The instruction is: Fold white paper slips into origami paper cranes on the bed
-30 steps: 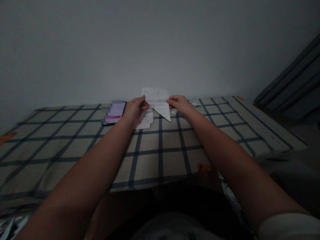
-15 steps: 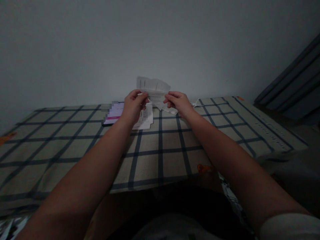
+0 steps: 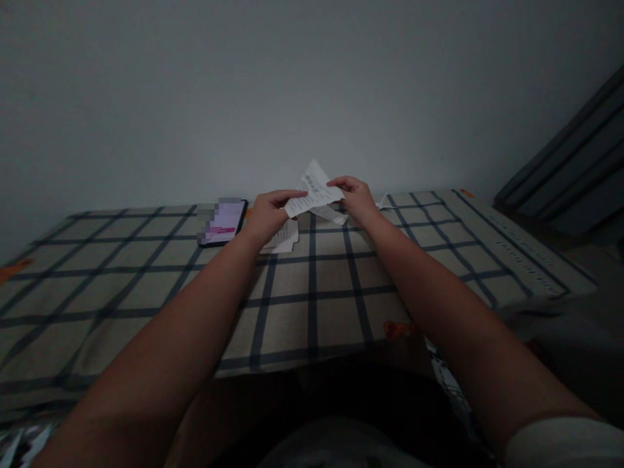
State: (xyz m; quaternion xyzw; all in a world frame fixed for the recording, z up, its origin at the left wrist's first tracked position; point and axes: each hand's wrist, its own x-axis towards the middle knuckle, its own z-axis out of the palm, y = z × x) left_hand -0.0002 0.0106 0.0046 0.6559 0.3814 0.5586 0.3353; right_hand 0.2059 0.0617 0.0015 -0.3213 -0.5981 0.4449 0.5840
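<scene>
Between my two hands is a creased white printed paper slip (image 3: 314, 192), tilted with one corner pointing up. My left hand (image 3: 273, 211) pinches its left end, thumb on top. At the right end my right hand (image 3: 355, 195) has its fingers closed on the same slip. Beneath and behind it, another printed slip (image 3: 331, 214) lies on the tablecloth. A few white paper sheets (image 3: 283, 239) rest beside my left hand, partly covered by it.
A phone or tablet with a lit screen (image 3: 227, 218) lies to the left. A thin white cord (image 3: 385, 203) shows past my right wrist. The checked tablecloth (image 3: 312, 292) covers the table, which meets a plain wall (image 3: 312, 91). Dark curtains (image 3: 570, 143) hang at the right.
The held slip has turned from a wide upright spread to a tilted angle, its printed side now facing me. My left hand has shifted slightly right and its thumb now lies across the paper.
</scene>
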